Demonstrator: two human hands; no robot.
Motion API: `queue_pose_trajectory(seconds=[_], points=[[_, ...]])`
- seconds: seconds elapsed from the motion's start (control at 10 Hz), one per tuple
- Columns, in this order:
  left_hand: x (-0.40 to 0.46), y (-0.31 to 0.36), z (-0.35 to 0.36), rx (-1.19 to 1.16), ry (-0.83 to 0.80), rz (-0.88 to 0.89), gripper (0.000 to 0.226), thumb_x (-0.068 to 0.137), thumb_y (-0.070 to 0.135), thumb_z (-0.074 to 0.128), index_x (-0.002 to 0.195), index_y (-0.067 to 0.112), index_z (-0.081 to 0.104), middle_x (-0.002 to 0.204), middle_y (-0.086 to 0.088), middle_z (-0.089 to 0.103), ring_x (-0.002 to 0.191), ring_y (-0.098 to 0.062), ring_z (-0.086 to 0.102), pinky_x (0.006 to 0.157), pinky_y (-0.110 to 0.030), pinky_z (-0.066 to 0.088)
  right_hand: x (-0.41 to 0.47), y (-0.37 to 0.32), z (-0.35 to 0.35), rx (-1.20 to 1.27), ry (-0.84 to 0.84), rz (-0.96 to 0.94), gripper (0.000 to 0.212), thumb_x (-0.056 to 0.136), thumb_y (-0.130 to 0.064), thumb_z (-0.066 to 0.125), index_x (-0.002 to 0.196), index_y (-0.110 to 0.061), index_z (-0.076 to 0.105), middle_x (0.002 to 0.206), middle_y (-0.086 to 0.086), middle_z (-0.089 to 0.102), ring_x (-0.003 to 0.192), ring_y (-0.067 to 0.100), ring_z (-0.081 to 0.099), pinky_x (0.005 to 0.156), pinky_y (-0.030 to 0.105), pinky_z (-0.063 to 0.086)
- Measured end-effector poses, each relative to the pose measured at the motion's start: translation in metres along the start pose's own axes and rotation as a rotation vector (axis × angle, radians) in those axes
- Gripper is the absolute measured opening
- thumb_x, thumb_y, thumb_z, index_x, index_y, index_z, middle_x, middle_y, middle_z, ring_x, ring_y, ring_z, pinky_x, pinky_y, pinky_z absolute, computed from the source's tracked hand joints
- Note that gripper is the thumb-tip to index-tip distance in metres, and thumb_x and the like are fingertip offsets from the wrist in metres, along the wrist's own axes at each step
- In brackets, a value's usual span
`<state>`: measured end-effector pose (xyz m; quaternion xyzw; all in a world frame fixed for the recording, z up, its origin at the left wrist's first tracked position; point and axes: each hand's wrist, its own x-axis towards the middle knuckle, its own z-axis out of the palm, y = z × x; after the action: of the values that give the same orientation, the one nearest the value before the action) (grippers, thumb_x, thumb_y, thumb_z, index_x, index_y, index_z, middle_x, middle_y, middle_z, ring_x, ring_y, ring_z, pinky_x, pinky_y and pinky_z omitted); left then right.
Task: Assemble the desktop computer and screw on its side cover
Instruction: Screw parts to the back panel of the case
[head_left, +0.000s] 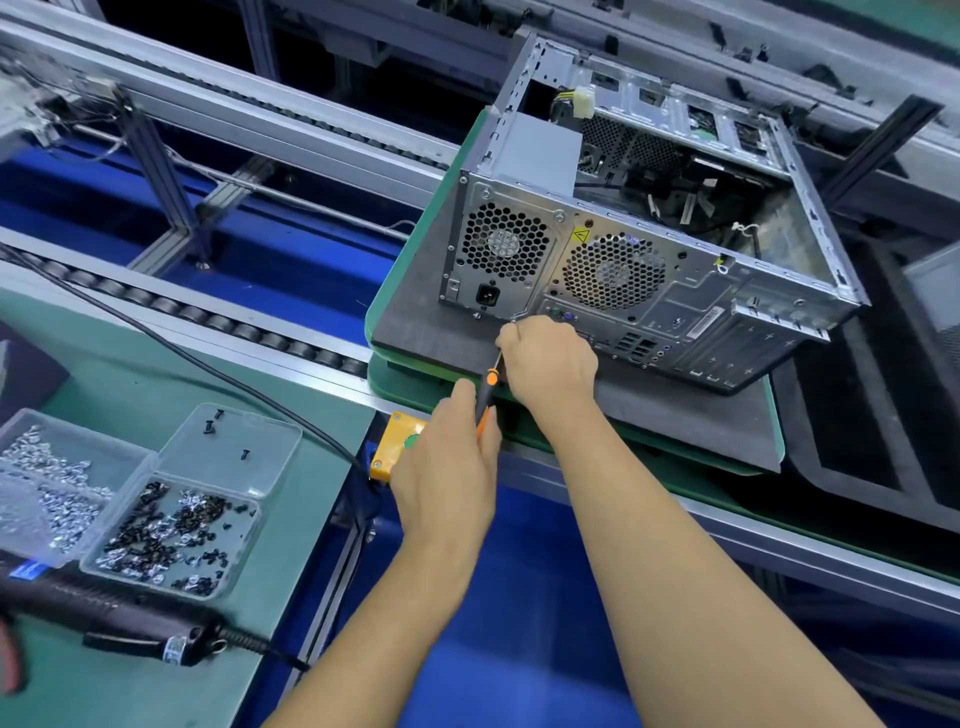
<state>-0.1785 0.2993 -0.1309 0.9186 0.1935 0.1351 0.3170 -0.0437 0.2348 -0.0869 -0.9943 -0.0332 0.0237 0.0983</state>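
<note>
We see two bare forearms entering from six o'clock, one toward five and the other toward seven. No sleeves, cuffs or gloves cover them up to the frame edge. We see no watch, band or ring on either wrist or on the fingers that show. The left hand (447, 467) and the right hand (548, 361) are both ungloved, with short fingernails where one shows, on the left thumb.
</note>
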Motion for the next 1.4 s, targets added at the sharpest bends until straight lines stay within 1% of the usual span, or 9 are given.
queue_pose_trajectory(seconds=[0.2,0.3,0.5,0.6,0.8,0.9,1.1,1.2,1.4], points=[[-0.005,0.016,0.009,-1.758,-0.501,-0.646,0.017,0.099,0.029,0.054,0.095,0.014,0.047,0.068,-0.003,0.047,0.044,-0.012,0.039,0.039,-0.023,0.03,-0.006,0.0,0.007,-0.13,0.039,-0.058,0.025,0.097,-0.005,0.054,0.115,-0.012,0.068,0.115,0.013,0.07,0.107,0.035,0.066,0.071,0.035,0.042],[-0.002,0.019,0.009,-2.111,-0.485,-0.907,0.024,0.105,0.033,0.046,0.097,0.011,0.052,0.062,0.005,0.038,0.039,-0.007,0.03,0.036,-0.02,0.027,-0.005,0.0,0.004,-0.085,0.045,-0.037,0.025,0.103,-0.016,0.045,0.105,-0.015,0.069,0.112,0.011,0.071,0.103,0.034,0.066,0.069,0.035,0.039],[-0.002,0.01,0.015,-0.443,0.027,-0.101,0.022,0.103,0.036,0.048,0.087,0.028,0.035,0.066,0.009,0.049,0.056,-0.014,0.044,0.047,-0.031,0.035,-0.007,-0.002,0.002,0.023,0.044,-0.002,0.035,0.101,-0.032,0.037,0.082,-0.016,0.062,0.096,0.011,0.069,0.082,0.032,0.057,0.068,0.034,0.035],[-0.003,0.009,0.016,-0.171,0.117,0.071,0.022,0.1,0.037,0.053,0.088,0.033,0.035,0.07,0.008,0.052,0.056,-0.014,0.046,0.045,-0.029,0.034,-0.004,-0.002,0.003,0.009,0.051,0.012,0.035,0.103,-0.025,0.038,0.093,-0.014,0.07,0.105,0.013,0.071,0.095,0.035,0.063,0.069,0.036,0.033],[-0.005,0.022,0.012,-2.071,-0.467,-0.922,0.03,0.101,0.038,0.053,0.086,0.012,0.054,0.061,0.002,0.042,0.036,-0.009,0.031,0.033,-0.021,0.028,-0.006,-0.002,0.006,-0.041,0.03,-0.021,0.025,0.096,-0.006,0.05,0.111,-0.011,0.069,0.112,0.014,0.07,0.104,0.037,0.065,0.07,0.036,0.04],[0.004,0.029,0.01,-1.638,-0.334,-0.729,0.029,0.106,0.035,0.043,0.086,0.014,0.043,0.054,0.002,0.035,0.036,-0.01,0.027,0.035,-0.024,0.026,-0.004,0.001,0.002,0.032,0.03,0.025,0.032,0.102,-0.02,0.039,0.095,-0.013,0.07,0.107,0.013,0.071,0.093,0.034,0.062,0.07,0.035,0.036],[0.001,0.004,0.013,0.146,0.129,0.214,0.026,0.089,0.018,0.071,0.101,0.026,0.049,0.072,0.007,0.034,0.046,-0.019,0.032,0.043,-0.023,0.006,-0.004,-0.001,-0.001,0.064,0.017,0.026,0.034,0.102,-0.032,0.038,0.084,-0.016,0.062,0.101,0.012,0.07,0.082,0.029,0.053,0.068,0.034,0.034],[0.003,0.006,0.018,-0.027,0.136,0.208,0.03,0.088,0.019,0.071,0.104,0.031,0.048,0.084,0.008,0.045,0.056,-0.017,0.043,0.04,-0.027,0.022,-0.003,-0.002,-0.001,0.057,0.019,0.041,0.035,0.104,-0.028,0.037,0.093,-0.015,0.068,0.106,0.014,0.071,0.095,0.033,0.063,0.07,0.035,0.034],[-0.004,0.026,0.019,-1.545,-0.355,-0.671,0.022,0.101,0.036,0.055,0.099,0.015,0.049,0.065,-0.006,0.05,0.04,-0.014,0.037,0.037,-0.022,0.026,-0.006,-0.002,0.0,-0.01,-0.005,0.01,0.022,0.099,-0.009,0.051,0.106,-0.011,0.071,0.112,0.015,0.07,0.105,0.036,0.064,0.071,0.035,0.04]])
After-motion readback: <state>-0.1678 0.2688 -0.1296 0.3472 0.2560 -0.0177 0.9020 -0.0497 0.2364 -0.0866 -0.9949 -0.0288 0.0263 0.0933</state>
